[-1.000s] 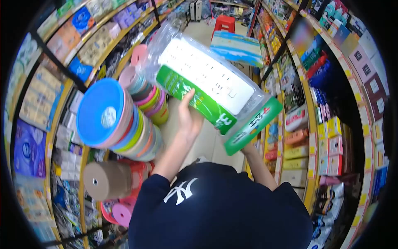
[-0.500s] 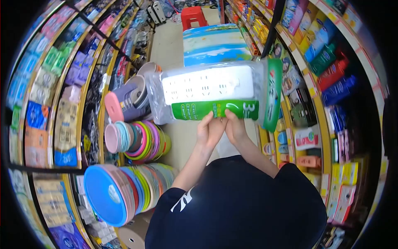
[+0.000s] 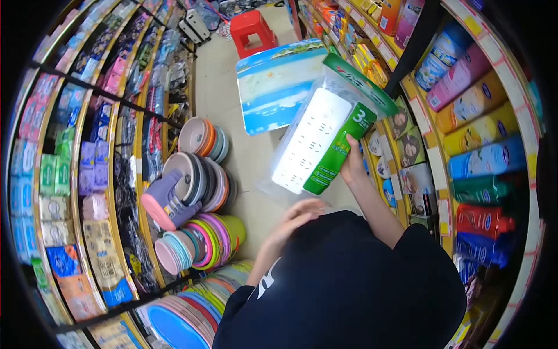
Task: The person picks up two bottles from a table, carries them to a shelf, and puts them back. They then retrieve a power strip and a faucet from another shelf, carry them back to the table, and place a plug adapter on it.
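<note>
A white power strip [image 3: 311,142] with a green label lies inside a clear plastic package with a green header. My right hand [image 3: 352,161] holds the package by its right side, the thumb on the green label, and the package slants up to the right. Just below the package's lower end is my left hand [image 3: 302,214], off the package, its fingers stretched out and holding nothing.
A small table [image 3: 273,87] with a beach picture and a red stool [image 3: 251,28] stand ahead. Stacked basins [image 3: 229,232] and a purple-pink jug [image 3: 168,200] are at the left. Shelves of packets line the left, bottles [image 3: 485,157] the right.
The package has turned from level to slanted and moved slightly right. My left hand has let go and dropped below it. The view has turned, with the table now farther left.
</note>
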Tool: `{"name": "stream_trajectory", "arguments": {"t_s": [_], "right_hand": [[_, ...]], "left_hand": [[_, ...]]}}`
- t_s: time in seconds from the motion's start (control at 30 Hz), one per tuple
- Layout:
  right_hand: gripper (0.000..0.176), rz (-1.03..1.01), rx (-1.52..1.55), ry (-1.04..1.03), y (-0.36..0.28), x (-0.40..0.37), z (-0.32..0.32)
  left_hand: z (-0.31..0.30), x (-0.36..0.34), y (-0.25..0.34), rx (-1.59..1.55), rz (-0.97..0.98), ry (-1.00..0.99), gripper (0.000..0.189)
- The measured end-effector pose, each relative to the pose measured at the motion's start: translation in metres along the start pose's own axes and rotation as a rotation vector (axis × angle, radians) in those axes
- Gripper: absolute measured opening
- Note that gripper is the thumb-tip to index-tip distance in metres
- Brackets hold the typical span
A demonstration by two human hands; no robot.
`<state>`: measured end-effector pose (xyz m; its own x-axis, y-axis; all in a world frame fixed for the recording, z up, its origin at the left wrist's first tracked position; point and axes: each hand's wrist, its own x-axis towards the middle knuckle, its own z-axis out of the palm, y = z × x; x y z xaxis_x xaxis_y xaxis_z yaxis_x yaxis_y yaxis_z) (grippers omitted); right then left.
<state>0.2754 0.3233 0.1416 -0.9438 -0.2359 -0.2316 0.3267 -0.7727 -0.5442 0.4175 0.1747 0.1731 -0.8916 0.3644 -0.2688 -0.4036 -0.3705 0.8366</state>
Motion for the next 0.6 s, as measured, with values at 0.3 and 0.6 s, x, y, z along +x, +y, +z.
{"name": "stream_trajectory", "arguments": {"t_s": [0.3, 0.6], "right_hand": [[0.037, -0.079, -0.066, 0.013, 0.006, 0.155, 0.023], [0.031, 0.048, -0.227, 0.015, 0.006, 0.341, 0.066]], "left_hand": [[-0.126, 0.136, 0.096, 0.588, 0.365, 0.587, 0.038], [-0.272, 0.307, 0.169, 0.242, 0.017, 0.129, 0.045]]}}
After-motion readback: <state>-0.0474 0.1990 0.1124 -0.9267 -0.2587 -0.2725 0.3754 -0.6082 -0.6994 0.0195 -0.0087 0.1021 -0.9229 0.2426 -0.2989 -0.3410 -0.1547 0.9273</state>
